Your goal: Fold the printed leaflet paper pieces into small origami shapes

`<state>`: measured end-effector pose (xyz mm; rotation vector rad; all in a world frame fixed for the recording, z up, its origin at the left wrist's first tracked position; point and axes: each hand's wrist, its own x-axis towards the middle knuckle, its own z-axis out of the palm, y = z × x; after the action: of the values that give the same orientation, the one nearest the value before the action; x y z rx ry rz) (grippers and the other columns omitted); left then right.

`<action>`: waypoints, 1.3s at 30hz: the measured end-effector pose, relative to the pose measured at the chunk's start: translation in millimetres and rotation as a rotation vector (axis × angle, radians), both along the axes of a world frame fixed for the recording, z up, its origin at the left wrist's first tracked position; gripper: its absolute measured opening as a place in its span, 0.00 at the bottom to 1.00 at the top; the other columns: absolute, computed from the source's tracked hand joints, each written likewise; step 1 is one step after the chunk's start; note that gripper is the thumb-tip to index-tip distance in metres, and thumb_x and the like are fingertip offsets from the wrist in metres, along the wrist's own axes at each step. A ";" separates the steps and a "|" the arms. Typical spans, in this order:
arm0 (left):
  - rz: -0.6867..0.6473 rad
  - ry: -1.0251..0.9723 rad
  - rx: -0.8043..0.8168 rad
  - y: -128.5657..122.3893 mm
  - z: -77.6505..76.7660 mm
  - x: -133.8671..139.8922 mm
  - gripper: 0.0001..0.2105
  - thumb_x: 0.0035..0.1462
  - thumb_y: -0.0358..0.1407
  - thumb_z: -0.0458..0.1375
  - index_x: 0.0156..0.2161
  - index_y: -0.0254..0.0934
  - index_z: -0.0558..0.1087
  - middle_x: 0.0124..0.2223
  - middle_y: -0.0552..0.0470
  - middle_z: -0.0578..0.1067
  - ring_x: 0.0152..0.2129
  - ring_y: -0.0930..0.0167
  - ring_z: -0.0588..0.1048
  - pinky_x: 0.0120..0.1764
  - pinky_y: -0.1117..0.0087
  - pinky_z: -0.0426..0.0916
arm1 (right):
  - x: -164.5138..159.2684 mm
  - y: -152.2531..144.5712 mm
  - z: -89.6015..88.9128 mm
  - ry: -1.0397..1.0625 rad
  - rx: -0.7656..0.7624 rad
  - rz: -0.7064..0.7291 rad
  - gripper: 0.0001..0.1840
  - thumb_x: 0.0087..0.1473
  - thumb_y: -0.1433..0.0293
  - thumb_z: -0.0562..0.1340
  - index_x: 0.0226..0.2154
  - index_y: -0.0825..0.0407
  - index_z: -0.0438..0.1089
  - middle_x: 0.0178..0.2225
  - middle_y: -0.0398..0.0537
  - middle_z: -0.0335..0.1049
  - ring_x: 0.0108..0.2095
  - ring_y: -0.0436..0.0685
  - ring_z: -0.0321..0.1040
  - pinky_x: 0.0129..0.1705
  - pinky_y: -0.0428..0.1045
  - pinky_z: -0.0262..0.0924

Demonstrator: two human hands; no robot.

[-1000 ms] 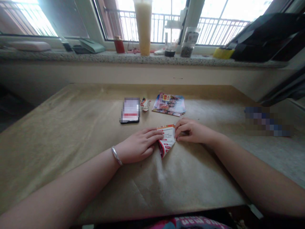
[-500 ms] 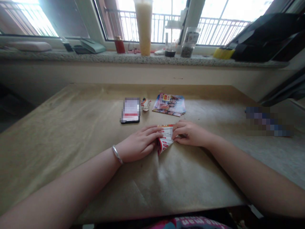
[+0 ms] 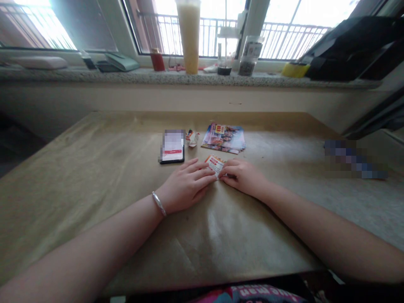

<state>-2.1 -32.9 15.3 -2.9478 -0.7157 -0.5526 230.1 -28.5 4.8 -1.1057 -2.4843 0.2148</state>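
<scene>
A printed paper flyer (image 3: 215,163), white with red and orange print, lies on the table between my hands, partly covered by them. My left hand (image 3: 189,183) rests flat over its left side, fingers stretched out toward the right. At the flyer's right edge, my right hand (image 3: 243,176) has its fingers curled together, pinching the paper. A crumpled or folded paper piece (image 3: 192,138) sits just beyond, beside a phone (image 3: 172,147) with a blurred screen. The stack of colourful flyers (image 3: 224,138) lies behind my hands.
The table (image 3: 104,176) has a tan covering. At the far right lies a blurred flat item (image 3: 355,160). Along the granite windowsill (image 3: 126,77) stand a tall yellowish cup (image 3: 189,38), a red jar (image 3: 157,61), a clear container (image 3: 251,54) and a black bag (image 3: 350,50).
The flyer's lower pointed part no longer shows below my hands, and less of the sheet is visible. My right hand has shifted left, closer to my left fingers.
</scene>
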 end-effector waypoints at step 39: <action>-0.018 0.167 -0.027 1.3 7.0 10.9 0.17 0.58 0.32 0.51 0.52 0.40 0.67 0.48 0.49 0.72 0.48 0.64 0.67 0.57 0.55 0.55 | 9.5 -1.0 9.8 -0.084 0.095 0.116 0.10 0.52 0.75 0.58 0.31 0.48 0.74 0.36 0.46 0.72 0.37 0.53 0.67 0.37 0.47 0.58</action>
<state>8.8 -31.6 22.3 -2.9818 -0.6841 -0.2944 239.6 -29.5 14.5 -0.9520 -2.6072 0.0842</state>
